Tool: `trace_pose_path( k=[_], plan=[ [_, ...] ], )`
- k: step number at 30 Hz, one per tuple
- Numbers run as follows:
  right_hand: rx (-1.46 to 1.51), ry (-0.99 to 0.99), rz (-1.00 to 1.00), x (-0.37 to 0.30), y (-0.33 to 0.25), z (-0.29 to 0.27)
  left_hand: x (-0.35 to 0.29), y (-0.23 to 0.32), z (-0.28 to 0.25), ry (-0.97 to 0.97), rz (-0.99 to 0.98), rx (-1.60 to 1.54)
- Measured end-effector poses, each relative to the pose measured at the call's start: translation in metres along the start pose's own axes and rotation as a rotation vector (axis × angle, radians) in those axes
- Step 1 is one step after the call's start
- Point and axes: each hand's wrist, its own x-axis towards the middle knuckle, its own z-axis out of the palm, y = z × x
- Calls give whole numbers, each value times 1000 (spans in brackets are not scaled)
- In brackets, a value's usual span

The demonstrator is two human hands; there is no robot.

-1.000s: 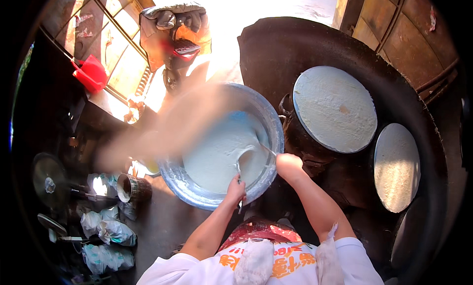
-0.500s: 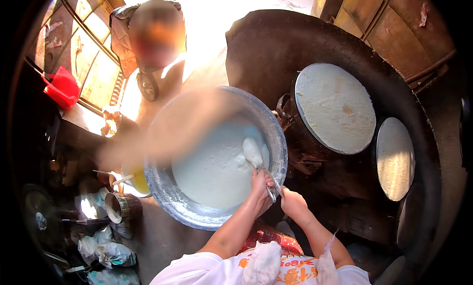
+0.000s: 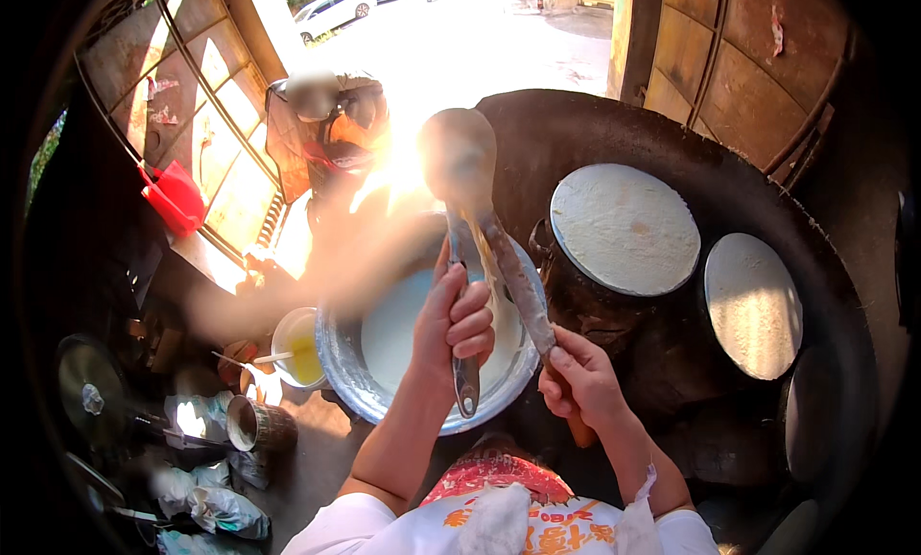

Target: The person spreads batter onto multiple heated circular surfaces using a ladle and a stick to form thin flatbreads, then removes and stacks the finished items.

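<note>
My left hand (image 3: 451, 323) is wrapped round the metal handle of a ladle (image 3: 459, 162), whose batter-smeared bowl points away from me above the basin. In my right hand (image 3: 581, 380) is the wooden handle of a long, narrow spatula (image 3: 518, 282). Pale batter coats its blade, which crosses beside the ladle's neck; whether the two touch I cannot tell. A strand of batter hangs between them. Below stands a wide grey-blue basin (image 3: 338, 349) with thick white batter (image 3: 389, 330) in it. A pale blur hides the basin's far left side.
To the right, a big dark round stove top (image 3: 523, 138) bears round pans filled with white, a larger one (image 3: 625, 229) and a smaller one (image 3: 753, 306). At left are a tub of yellow liquid (image 3: 305, 361), a worn bucket (image 3: 259, 424) and plastic bags (image 3: 228, 510). A scooter (image 3: 341, 123) stands beyond.
Both hands have risen from the basin's near right edge and moved apart. The ladle has come up out of the basin, and the spatula now shows clearly beside it. The view has tilted upward.
</note>
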Motion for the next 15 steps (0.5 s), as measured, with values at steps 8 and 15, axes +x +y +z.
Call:
trace_pose_path(
  k=[8, 15],
  plan=[
    [55, -307, -391, 8, -71, 63, -4, 55, 136, -406, -142, -28],
    [100, 49, -75, -40, 35, -15, -25, 48, 30, 270, -488, -283]
  ],
)
